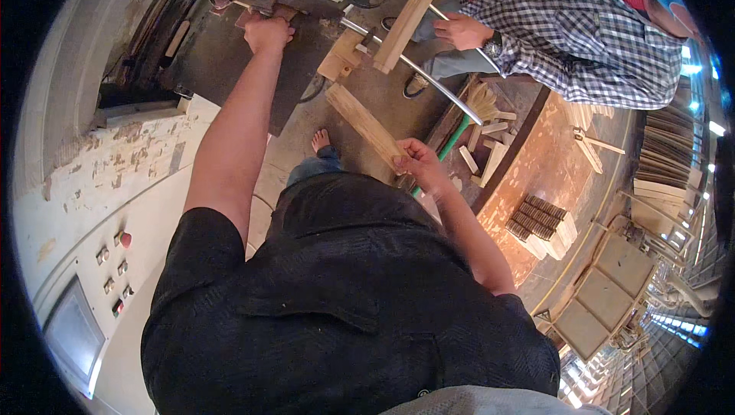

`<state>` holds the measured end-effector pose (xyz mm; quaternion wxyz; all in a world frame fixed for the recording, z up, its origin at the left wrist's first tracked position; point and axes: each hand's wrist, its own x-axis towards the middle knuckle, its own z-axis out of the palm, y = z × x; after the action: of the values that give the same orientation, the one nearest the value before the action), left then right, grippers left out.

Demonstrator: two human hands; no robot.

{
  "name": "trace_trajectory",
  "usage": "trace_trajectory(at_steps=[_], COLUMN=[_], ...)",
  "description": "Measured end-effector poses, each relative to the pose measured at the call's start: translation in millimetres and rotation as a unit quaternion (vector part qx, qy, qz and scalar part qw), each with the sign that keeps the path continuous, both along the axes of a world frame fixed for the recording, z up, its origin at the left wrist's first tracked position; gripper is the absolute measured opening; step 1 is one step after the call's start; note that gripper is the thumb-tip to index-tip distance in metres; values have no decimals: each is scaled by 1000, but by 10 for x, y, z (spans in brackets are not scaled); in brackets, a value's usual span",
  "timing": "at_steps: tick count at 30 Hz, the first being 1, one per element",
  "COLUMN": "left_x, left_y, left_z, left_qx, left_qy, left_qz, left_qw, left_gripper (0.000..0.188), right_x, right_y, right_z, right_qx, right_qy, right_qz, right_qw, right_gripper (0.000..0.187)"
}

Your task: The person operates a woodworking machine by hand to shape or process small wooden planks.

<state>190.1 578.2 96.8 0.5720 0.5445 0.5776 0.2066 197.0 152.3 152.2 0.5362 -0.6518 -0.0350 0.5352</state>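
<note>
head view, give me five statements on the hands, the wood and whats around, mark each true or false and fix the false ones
1. The right hand holds a strip. True.
2. The left hand hangs at the person's side. False: it is up at the machine.
3. The strip is round like a dowel. False: it is straight-sided, with a flat face.
4. The red button shows above the screen in the picture. True.
5. The co-worker is in plain white. False: the shirt is dark-and-white checked.
</note>
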Motion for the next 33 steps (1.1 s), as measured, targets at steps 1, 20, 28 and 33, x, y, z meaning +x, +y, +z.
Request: trace_trajectory(at_steps=[1,20,28,33], left_x=[-3,-388,-575,-570], left_y=[1,-104,-1933,-2456], left_z=[15,-269,68,205], left_qx=[15,340,468,446], left_qy=[-4,121,314,407], left_qz=[3,-290,-235,-265], left_qw=[1000,886,792,752], left_gripper=[47,38,37,41], right_x=[30,-113,-665,-788], right_y=[-50,-2174,-3993,-4760], right_z=[-4,760,825,285], right_qx=[11,264,208,-31], right_qy=[2,-59,-276,-262], right_qz=[-16,-303,-708,-798], right_qw=[1000,914,616,542], right_gripper=[28,34,49,77])
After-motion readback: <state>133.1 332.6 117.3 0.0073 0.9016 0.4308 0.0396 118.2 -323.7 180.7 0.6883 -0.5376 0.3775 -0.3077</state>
